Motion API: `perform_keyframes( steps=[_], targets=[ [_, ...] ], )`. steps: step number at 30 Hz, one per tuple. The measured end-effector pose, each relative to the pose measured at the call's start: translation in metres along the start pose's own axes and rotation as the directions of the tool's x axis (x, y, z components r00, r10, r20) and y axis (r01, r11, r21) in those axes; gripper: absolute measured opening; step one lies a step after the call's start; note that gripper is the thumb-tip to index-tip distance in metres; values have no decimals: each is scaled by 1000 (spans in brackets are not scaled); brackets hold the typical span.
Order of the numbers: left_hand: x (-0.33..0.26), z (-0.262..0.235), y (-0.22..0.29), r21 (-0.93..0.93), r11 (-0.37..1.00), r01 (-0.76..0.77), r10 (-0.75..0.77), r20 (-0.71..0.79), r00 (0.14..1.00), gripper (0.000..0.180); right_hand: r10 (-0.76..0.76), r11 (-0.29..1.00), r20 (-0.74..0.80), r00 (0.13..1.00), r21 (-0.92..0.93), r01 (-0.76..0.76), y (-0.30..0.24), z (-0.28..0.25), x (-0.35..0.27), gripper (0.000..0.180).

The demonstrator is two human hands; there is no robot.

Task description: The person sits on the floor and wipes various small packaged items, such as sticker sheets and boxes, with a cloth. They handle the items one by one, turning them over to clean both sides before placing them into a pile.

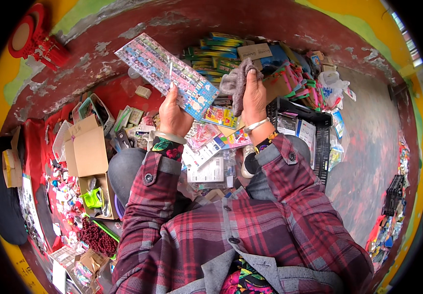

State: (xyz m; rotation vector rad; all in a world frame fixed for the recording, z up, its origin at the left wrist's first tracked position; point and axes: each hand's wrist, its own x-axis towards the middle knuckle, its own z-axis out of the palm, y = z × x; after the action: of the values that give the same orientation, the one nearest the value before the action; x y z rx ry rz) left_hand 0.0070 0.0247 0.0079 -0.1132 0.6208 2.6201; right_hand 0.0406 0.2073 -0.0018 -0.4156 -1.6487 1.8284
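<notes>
My left hand is closed on the lower edge of a sticker sheet, a long flat pack with rows of small pink and blue pictures. The sheet slants up to the left, raised over the pile. In my right hand is a crumpled grey-brown cloth, pinched under the thumb and hanging down beside the palm. The two hands are apart, and the cloth does not touch the sheet. Below them lie a yellow printed card pack and clear-wrapped flat packs between my knees.
A black plastic crate stands by my right knee. Behind it are pink and green pens and stacked boxes. An open cardboard box sits at left, with a green basket beyond. Dark red beads lie near my left elbow.
</notes>
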Motion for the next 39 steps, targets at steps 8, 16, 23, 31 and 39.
perform_keyframes(
  steps=[8,16,23,31,39],
  targets=[
    [3,-18,-2,-118,979,164,-139,193,971,38,-320,807,607,727,-227,545,-5,32,-61,38],
    [-7,1,-10,-154,959,236,-193,253,948,45,-368,563,611,701,-453,691,-7,30,-48,41],
    [-14,3,-11,41,939,341,-340,260,904,44,-255,783,394,883,-452,427,-3,26,-28,39],
    [-28,5,-7,452,785,425,-517,98,851,40,245,932,457,855,130,-337,-9,1,6,36],
    [-26,-11,-8,545,609,576,-673,-29,739,30,377,680,494,783,427,-596,-12,-21,26,29]
  ],
)
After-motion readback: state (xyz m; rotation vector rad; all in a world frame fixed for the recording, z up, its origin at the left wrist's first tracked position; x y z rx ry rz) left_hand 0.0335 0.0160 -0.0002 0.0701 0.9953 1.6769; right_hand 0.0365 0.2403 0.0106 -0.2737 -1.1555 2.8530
